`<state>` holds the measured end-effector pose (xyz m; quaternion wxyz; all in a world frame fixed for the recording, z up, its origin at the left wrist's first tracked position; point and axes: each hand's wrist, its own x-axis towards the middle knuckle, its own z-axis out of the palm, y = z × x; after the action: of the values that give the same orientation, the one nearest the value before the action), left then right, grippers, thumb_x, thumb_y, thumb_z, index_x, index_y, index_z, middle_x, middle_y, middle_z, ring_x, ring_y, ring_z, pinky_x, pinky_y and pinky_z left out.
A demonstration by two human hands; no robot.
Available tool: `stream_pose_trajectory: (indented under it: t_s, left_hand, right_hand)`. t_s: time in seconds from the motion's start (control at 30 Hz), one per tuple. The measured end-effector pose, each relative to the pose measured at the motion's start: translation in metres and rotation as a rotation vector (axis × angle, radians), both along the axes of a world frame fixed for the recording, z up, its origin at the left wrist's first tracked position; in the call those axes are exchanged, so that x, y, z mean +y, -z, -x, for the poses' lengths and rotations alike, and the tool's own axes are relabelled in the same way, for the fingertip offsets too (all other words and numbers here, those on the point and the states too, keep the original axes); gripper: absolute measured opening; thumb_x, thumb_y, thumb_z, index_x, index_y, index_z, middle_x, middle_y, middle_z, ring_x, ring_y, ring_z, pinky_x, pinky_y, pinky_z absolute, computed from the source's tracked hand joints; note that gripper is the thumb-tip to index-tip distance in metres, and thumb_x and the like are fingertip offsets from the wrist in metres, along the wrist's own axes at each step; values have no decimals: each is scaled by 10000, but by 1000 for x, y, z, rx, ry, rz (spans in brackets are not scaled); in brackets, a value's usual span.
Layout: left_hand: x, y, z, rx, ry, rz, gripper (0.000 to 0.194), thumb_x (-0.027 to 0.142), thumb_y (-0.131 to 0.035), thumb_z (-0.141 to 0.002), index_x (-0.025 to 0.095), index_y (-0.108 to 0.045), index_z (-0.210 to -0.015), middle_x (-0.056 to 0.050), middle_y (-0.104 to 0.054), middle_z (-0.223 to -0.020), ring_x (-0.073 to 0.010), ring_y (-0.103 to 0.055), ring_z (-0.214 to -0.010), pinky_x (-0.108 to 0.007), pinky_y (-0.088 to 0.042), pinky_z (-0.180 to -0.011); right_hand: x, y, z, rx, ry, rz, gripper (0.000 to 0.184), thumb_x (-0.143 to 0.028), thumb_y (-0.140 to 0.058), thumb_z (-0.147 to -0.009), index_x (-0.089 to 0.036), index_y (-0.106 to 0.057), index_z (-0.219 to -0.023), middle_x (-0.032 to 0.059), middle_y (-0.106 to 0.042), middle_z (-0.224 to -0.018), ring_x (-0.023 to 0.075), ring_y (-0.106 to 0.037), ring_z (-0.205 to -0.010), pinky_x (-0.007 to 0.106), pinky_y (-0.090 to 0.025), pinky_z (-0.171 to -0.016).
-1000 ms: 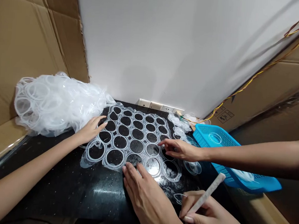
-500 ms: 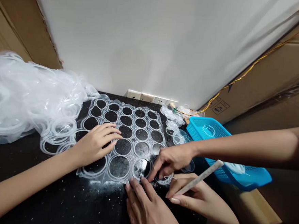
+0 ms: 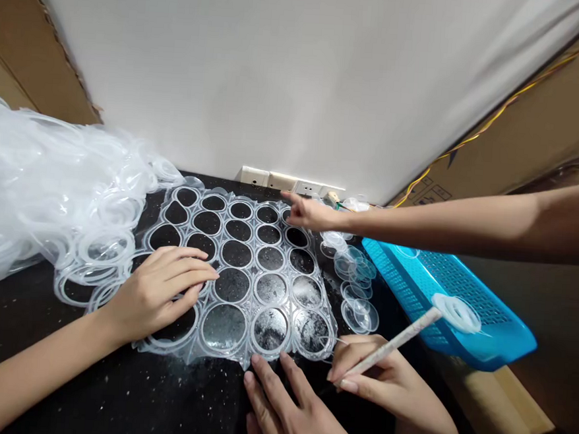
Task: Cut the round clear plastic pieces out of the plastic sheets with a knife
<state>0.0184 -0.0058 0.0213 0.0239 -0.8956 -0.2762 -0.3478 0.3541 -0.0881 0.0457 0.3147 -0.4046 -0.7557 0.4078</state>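
Observation:
A clear plastic sheet (image 3: 246, 267) punched with rows of round cells lies on the black speckled counter (image 3: 108, 396). My left hand (image 3: 290, 415) rests flat and open, its fingertips at the sheet's near edge. Just right of that edge, my right hand (image 3: 387, 382) is closed on a thin whitish rod (image 3: 402, 338) that points up and right. Another person's hand (image 3: 158, 290) lies on the sheet's left side. A second outside hand (image 3: 309, 213) reaches in from the right to the sheet's far right corner.
Loose clear discs (image 3: 358, 294) lie between the sheet and a blue basket (image 3: 504, 331) on the right. A heap of punched plastic film (image 3: 34, 186) fills the left. Wall sockets (image 3: 282, 180) sit at the back, with cardboard on both sides.
The hand reaching from the right has moved from the sheet's near right edge to its far right corner. The hand on the left stays on the sheet. The view shifted slightly.

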Motion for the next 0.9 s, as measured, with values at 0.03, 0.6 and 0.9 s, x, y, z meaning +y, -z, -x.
stream_pose_trajectory:
  t_s: [0.03,0.6,0.9]
  left_hand:
    - [1,-1,1,-3,-2,1,224,91,-487,-831,165,-577,-1023,-42,-664,-951,-210,-545,-1016,-381,-412,-849]
    - [40,-10,51,-236,-449,425,252,338,-416,-900,206,-597,-1015,-35,-652,-989,-170,-607,-914,-291,-498,-767]
    - [49,-5,69,115,-268,538,268,485,-545,-808,253,-652,-892,-32,-574,-992,-208,-487,-982,-432,-390,-900]
  right_hand:
    - [0,0,-4,44,-9,44,283,-509,-558,-799,-265,-698,-766,15,-646,-603,147,-600,-545,245,-500,-505]
    - [118,-50,-39,-537,-445,148,246,-345,-558,-804,-314,-688,-1011,-41,-697,-822,121,-650,-675,204,-521,-558]
    - [9,20,-27,-156,315,-146,180,-342,-466,-838,-350,-643,-802,1,-660,-698,222,-602,-619,343,-516,-499]
